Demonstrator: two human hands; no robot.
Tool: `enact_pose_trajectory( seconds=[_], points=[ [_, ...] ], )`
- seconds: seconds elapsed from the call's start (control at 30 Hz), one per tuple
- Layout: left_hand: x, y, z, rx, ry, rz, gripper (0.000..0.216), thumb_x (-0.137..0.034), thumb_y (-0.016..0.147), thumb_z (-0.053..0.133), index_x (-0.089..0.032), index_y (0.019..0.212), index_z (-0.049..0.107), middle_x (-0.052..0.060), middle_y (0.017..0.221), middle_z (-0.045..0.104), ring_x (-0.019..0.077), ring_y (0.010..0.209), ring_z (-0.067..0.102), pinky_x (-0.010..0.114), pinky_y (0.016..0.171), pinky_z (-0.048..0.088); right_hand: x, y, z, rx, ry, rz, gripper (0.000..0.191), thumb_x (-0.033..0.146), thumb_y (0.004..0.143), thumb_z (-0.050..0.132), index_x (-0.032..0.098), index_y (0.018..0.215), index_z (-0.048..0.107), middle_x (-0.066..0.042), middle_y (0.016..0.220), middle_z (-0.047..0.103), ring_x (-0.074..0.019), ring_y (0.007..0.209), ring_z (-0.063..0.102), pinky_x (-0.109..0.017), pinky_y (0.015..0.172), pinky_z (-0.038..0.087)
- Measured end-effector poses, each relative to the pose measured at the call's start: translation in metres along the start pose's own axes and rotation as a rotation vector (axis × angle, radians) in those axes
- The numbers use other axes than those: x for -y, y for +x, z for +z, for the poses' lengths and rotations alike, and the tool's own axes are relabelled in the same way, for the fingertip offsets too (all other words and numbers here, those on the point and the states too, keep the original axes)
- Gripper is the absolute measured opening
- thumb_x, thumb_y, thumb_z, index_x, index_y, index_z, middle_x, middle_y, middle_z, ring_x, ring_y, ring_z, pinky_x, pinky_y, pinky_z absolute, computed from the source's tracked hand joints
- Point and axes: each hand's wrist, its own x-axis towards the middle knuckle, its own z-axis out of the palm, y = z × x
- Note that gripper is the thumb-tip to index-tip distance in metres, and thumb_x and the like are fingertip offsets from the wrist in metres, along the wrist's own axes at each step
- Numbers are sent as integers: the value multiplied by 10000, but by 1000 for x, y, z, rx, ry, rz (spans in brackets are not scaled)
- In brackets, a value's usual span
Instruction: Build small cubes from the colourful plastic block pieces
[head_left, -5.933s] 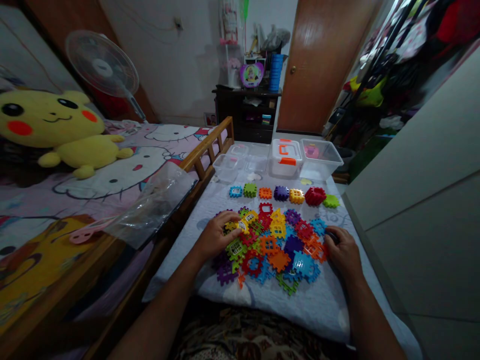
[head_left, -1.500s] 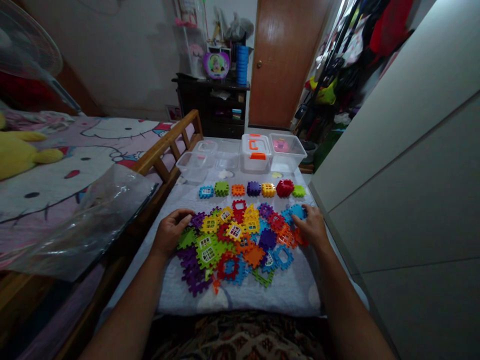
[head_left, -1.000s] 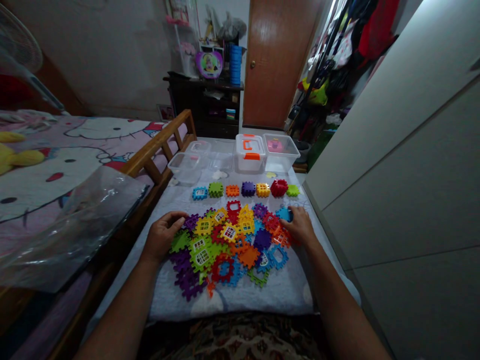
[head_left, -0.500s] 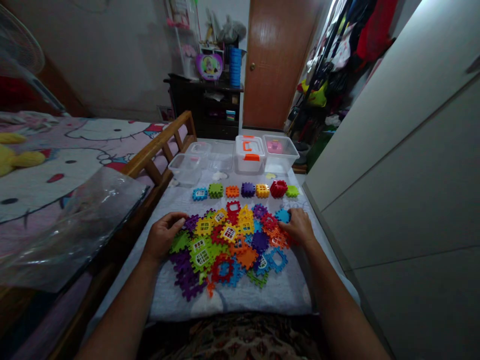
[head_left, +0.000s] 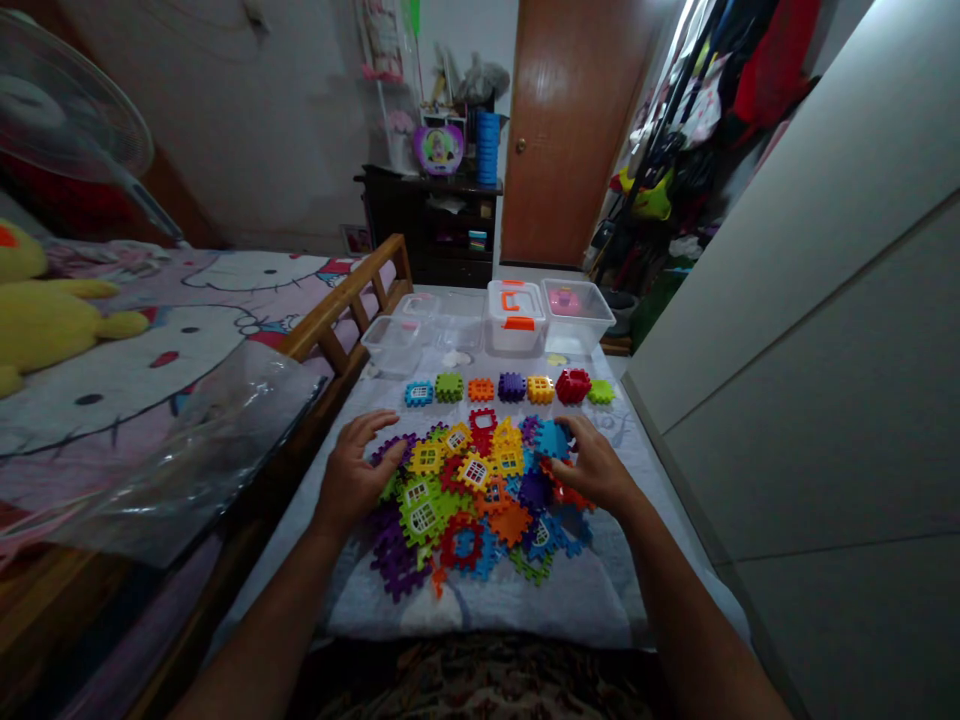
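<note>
On the cloth-covered bench [head_left: 600, 590], a light-blue, square, toothed plastic plate [head_left: 552, 438] sits toward the right edge, immediately left of the right hand [head_left: 598, 466], whose grip pinches it; no long axis shows. The left hand [head_left: 351, 472], farther away, spreads its grip around purple toothed plastic pieces [head_left: 391, 444].

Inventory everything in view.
Table: one, bluish cloth, centre
Loose pieces: many, multicoloured, heaped on table
Row of blocks: seven, multicoloured, beyond heap
Lidded box: one, clear, orange-latched, far end
Open box: one, clear, far right
Other containers: several, clear, far left
Bed: one, pink sheet, left
Plush toy: one, yellow, on bed
Bag: one, clear, near left
Fan: one, pale, left
Cabinet: one, dark, back
Door: one, brown, back
Clothes: many, mixed, right
Wardrobe: one, white, right
Left hand: one, heap's left
Right hand: one, heap's right
</note>
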Motion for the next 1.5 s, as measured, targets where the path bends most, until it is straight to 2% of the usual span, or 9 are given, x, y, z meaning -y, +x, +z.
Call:
enact_pose_trajectory(
  seconds=[0.13, 0.27, 0.37, 0.53, 0.67, 0.87, 1.13, 1.33, 1.5],
  points=[
    [-48, -6, 7, 403, -6, 182, 547, -424, 820, 707, -250, 1318, 565, 90, 1345, 608, 269, 1266, 560, 462, 1081, 459, 32, -2, 23, 93, 19, -136, 567, 158, 723, 621, 187, 1277, 504, -122, 1227, 554, -270, 1159, 533, -455, 1006, 452],
    [-65, -14, 22, 547, 15, 214, 752, -381, 757, 789, -237, 1421, 467, 131, 1467, 514, 300, 1389, 447, 513, 1157, 369, 54, -3, 41, 136, 25, -239, 535, 125, 722, 638, 196, 1239, 516, -123, 1240, 532, -279, 1206, 484, -477, 1049, 427],
    [-66, -19, 29, 573, 40, 175, 774, -324, 724, 814, -225, 1412, 474, 144, 1455, 521, 312, 1378, 460, 525, 1151, 371, 62, -2, 46, 172, 51, -264, 522, 134, 752, 645, 197, 1251, 507, -113, 1213, 531, -264, 1174, 497, -458, 1026, 452],
    [-70, -21, 32, 565, 28, 144, 548, -214, 763, 744, -233, 1284, 574, 91, 1254, 661, 269, 1170, 618, 484, 1027, 487, 67, -3, 46, 226, 97, -249, 546, 108, 779, 630, 202, 1297, 484, -112, 1229, 521, -252, 1183, 508, -455, 1029, 463],
    [-73, -21, 31, 542, 37, 146, 478, -175, 754, 722, -211, 1219, 613, 81, 1169, 697, 254, 1085, 654, 466, 987, 513, 67, -5, 48, 217, 113, -254, 596, 91, 791, 624, 216, 1348, 452, -111, 1266, 512, -248, 1215, 508, -461, 1059, 453],
    [-67, -24, 31, 499, 50, 151, 499, -212, 753, 740, -205, 1232, 599, 97, 1232, 681, 261, 1139, 642, 474, 1004, 508, 59, -9, 52, 133, 46, -247, 683, 128, 791, 667, 231, 1422, 426, -134, 1326, 527, -292, 1263, 503, -505, 1081, 435],
    [-70, -24, 26, 556, 29, 167, 516, -241, 760, 728, -229, 1256, 585, 90, 1244, 673, 268, 1152, 636, 470, 1007, 509, 59, -8, 44, 219, 43, -224, 524, 213, 789, 757, 206, 1268, 545, -122, 1225, 617, -267, 1144, 590, -474, 998, 484],
    [-73, -23, 28, 580, 60, 173, 710, -232, 749, 725, -221, 1405, 452, 131, 1399, 573, 285, 1271, 565, 490, 1069, 470, 60, -6, 40, 242, 50, -216, 522, 184, 780, 748, 223, 1263, 556, -108, 1200, 628, -261, 1133, 593, -468, 978, 492],
    [-83, -23, 32, 587, 147, 230, 601, -215, 752, 711, -216, 1319, 511, 112, 1313, 617, 287, 1237, 574, 478, 1072, 463, 61, -8, 41, 220, 62, -224, 535, 156, 789, 727, 218, 1286, 541, -114, 1205, 620, -262, 1148, 581, -465, 980, 492]
  ],
)
